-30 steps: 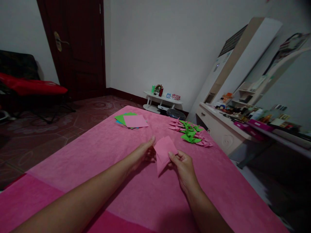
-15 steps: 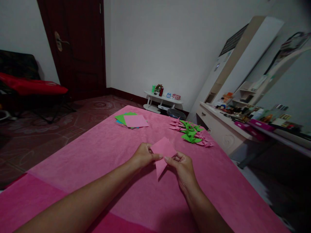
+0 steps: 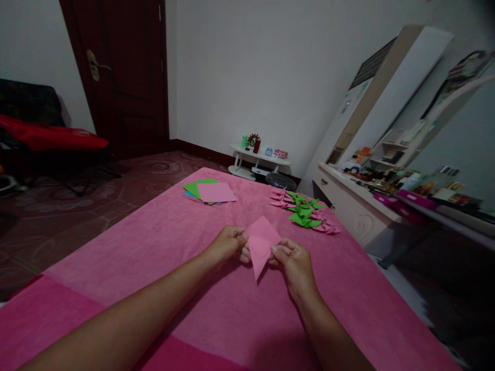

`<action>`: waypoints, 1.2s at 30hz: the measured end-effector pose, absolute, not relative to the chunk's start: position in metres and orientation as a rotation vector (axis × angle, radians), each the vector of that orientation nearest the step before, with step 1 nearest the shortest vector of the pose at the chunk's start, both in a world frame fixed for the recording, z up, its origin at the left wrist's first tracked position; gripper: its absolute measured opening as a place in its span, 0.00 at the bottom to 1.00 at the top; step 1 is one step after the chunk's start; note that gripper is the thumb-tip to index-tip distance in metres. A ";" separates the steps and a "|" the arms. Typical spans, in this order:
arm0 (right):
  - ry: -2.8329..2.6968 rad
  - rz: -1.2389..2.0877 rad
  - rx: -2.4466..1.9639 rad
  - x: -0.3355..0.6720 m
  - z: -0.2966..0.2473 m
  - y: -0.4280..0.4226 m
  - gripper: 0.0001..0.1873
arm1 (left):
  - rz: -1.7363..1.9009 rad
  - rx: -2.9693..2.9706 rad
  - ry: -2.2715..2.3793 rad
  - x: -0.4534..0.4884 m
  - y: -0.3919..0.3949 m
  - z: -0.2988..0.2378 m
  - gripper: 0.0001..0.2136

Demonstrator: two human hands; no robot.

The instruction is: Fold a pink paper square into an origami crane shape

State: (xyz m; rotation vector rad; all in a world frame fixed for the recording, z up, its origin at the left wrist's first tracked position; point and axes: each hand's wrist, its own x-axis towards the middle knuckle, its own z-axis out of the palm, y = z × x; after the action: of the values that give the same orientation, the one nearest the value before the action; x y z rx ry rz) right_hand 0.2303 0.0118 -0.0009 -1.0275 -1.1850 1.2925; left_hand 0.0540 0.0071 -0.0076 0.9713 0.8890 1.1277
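Note:
A partly folded pink paper (image 3: pixel 261 243) is held just above the pink cloth of the table (image 3: pixel 162 247), its point hanging down. My left hand (image 3: pixel 229 244) pinches its left edge with curled fingers. My right hand (image 3: pixel 293 262) pinches its right edge. Both hands meet at the paper near the table's middle.
A stack of flat green, blue and pink sheets (image 3: pixel 211 191) lies at the far left of the table. Several folded pink and green paper cranes (image 3: pixel 303 211) lie at the far right. A dresser with clutter (image 3: pixel 371 190) stands to the right, a low white shelf (image 3: pixel 259 159) beyond the table.
My left hand went from fingers stretched out at the paper's edge to a closed pinch. The paper turned slightly, its lower point now hanging straighter down between both hands.

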 end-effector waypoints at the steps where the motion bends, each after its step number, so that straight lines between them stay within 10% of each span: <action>1: -1.162 1.286 -1.027 0.230 0.000 0.012 0.14 | 1.126 0.953 0.882 0.053 0.007 -0.007 0.17; 14: -0.848 1.532 -1.033 0.232 0.005 0.014 0.26 | 1.180 0.951 0.694 0.053 -0.004 0.002 0.34; 36: -0.852 1.530 -1.062 0.225 0.004 0.008 0.24 | 1.239 0.890 0.757 0.060 -0.005 0.007 0.31</action>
State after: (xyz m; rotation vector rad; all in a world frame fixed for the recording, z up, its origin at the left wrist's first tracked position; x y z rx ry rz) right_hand 0.2252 0.0080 0.0044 -1.0619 -0.8516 1.5305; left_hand 0.0598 -0.0051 0.0065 0.8898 0.7570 1.2389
